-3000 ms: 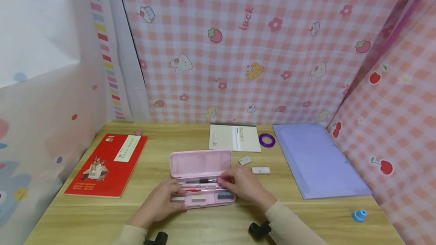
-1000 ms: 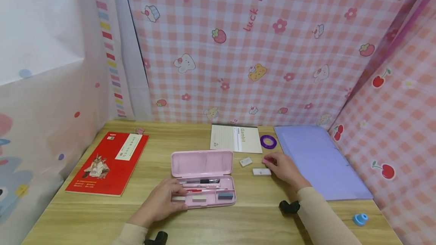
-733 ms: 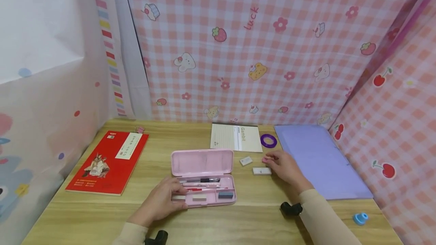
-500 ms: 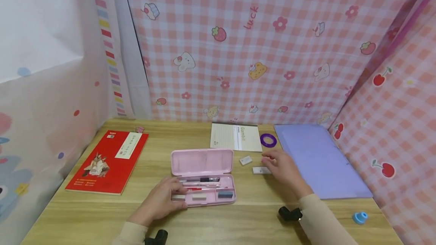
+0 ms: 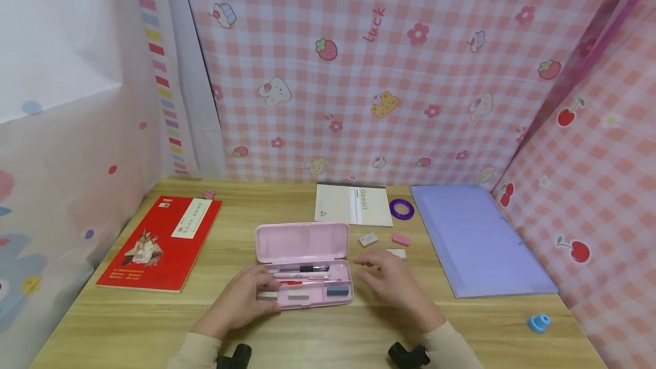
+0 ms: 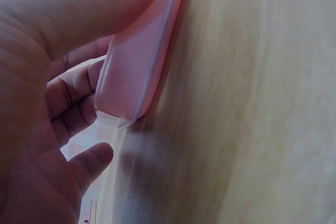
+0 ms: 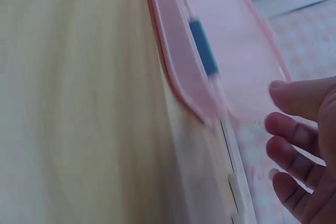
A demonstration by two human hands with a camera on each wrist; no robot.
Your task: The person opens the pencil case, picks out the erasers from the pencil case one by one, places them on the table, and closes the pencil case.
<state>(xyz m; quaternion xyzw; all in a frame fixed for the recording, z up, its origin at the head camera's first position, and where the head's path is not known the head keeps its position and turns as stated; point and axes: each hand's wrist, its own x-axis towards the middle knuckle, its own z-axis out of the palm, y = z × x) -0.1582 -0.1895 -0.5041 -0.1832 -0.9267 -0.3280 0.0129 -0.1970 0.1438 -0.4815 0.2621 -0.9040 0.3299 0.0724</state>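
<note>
1. The open pink plastic pencil case lies near the front middle of the light wooden table, its lid tipped back and flat.
2. The left hand holds the case's front left corner. The head view shows fingers lying over the tray's edge; the left wrist view adds the thumb pressed along the case's outer wall, with the other fingers curled behind it.
3. The right hand hovers just beside the case's right end, holding nothing. The right wrist view shows its fingers loose, slightly bent and apart from the case.
4. Only the head view shows the tray's contents: a black pen, a red pen and a small grey-blue eraser block. The right wrist view catches that block as a blue blur.
5. Only the head view shows what lies behind the right hand: a small pink eraser, a white eraser and a flat white piece, part hidden by the fingers.
6. Farther off lie a red book, a white notepad, a purple tape ring and a lilac folder.
</note>
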